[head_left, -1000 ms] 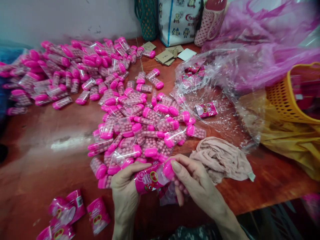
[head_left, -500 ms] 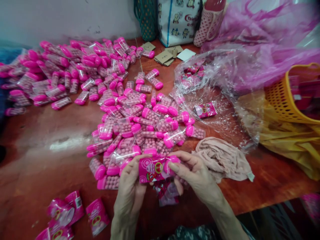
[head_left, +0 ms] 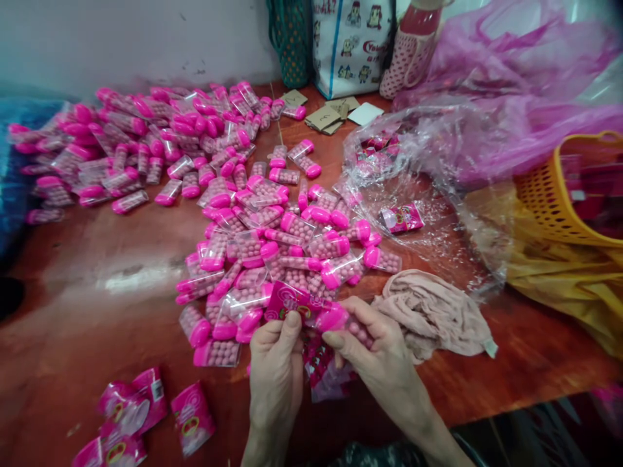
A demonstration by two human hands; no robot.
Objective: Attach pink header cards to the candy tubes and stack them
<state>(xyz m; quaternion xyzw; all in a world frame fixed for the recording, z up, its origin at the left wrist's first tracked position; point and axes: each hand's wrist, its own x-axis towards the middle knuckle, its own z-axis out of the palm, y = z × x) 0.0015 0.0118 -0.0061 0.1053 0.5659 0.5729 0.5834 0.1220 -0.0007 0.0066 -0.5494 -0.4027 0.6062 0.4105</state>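
Note:
Between the fingers of my left hand (head_left: 277, 363) is a printed pink plastic sleeve (head_left: 292, 301), pinched near its lower edge. My right hand (head_left: 377, 347) grips a clear candy bottle (head_left: 357, 332) of small pink balls, its pink cap (head_left: 332, 318) pointing left against the sleeve's right end. How far the cap sits inside the sleeve I cannot tell. Below both hands, partly hidden, lie more printed sleeves (head_left: 321, 366). Just beyond them spreads a heap of similar candy bottles (head_left: 267, 253).
Several sleeved pieces (head_left: 192, 418) lie at the lower left. A larger bottle pile (head_left: 121, 143) runs along the wall. To the right are a crumpled cloth (head_left: 433, 311), clear plastic wrap (head_left: 428, 175) and a yellow basket (head_left: 540, 194). Cardboard pieces (head_left: 324, 118) lie before a white bag (head_left: 353, 48).
My left hand has moved right and regripped the sleeve, thumb now on its front. The sleeve has tilted, and the bottle's cap shows more plainly beside it. The view has shifted slightly.

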